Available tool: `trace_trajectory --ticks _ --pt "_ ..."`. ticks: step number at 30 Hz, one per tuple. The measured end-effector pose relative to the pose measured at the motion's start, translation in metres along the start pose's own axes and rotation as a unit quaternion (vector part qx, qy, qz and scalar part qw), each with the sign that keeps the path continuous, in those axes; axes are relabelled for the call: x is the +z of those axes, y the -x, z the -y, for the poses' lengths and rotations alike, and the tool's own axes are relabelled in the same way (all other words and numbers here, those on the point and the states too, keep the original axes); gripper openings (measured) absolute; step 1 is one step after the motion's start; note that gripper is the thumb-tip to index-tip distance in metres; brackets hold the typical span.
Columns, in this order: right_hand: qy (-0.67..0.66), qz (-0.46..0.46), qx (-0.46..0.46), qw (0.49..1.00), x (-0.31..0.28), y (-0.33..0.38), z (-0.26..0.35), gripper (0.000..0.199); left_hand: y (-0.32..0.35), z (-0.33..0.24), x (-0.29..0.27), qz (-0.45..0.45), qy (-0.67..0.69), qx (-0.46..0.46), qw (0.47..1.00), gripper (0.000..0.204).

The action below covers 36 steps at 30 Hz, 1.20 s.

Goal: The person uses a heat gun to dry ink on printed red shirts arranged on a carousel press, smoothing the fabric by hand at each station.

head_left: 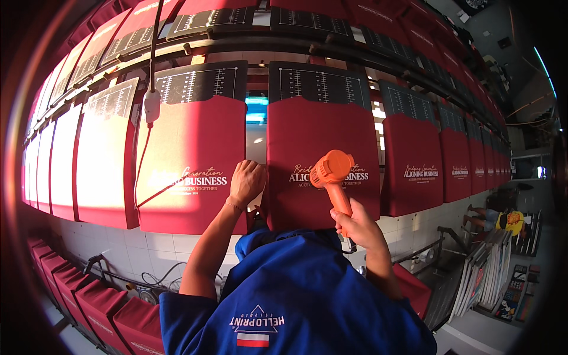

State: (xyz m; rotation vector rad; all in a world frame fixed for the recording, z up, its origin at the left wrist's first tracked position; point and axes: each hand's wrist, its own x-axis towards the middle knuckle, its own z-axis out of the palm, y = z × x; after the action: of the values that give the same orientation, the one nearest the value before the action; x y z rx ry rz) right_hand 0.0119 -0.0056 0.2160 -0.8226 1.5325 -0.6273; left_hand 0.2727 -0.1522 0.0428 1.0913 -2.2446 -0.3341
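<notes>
My right hand (359, 223) is closed round the handle of an orange hair dryer (333, 170). The dryer's round head is over the white and gold print on a red fabric bag (322, 133), which is fitted over a black board (319, 83) with white scale marks. My left hand (247, 182) lies with curled fingers at the right edge of a second red fabric bag (195, 139), beside the gap between the two boards. Its fingertips are hidden, so what they grip, if anything, cannot be made out. Strong sunlight falls across the left of that second bag.
More boards with red bags, such as one at the right (414, 148), stand in rows on both sides, beyond a dark rail (307, 46) and behind me. A cable with a white box (152, 105) hangs over the left bag. Flat panels (482, 275) lean at the lower right, near a person in yellow (510, 223).
</notes>
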Motion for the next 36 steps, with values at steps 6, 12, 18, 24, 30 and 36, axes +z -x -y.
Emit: trace_trajectory --ticks 6,12,18,24,30,36 --pt "-0.014 -0.013 0.017 1.000 -0.008 0.004 -0.001 0.026 -0.001 0.001 0.001 0.009 -0.011 0.000 1.000 0.008" --pt "-0.010 -0.040 0.012 0.999 -0.014 0.010 0.001 0.024 -0.004 -0.003 0.001 0.063 -0.039 -0.052 0.996 0.014" --pt "-0.019 -0.057 0.014 0.998 -0.023 0.011 -0.008 0.024 -0.018 -0.009 0.038 0.018 -0.093 -0.113 0.989 0.047" --pt "-0.008 -0.081 -0.005 0.997 -0.029 0.015 -0.012 0.026 -0.055 -0.042 0.073 0.118 -0.054 -0.108 0.986 0.065" --pt "-0.013 -0.098 -0.005 0.995 -0.035 0.018 -0.014 0.026 -0.054 -0.067 0.091 0.148 -0.049 -0.060 0.986 0.066" --pt "-0.035 -0.120 0.000 0.992 -0.041 0.021 -0.017 0.026 -0.021 -0.089 0.079 0.190 -0.048 -0.016 0.981 0.067"
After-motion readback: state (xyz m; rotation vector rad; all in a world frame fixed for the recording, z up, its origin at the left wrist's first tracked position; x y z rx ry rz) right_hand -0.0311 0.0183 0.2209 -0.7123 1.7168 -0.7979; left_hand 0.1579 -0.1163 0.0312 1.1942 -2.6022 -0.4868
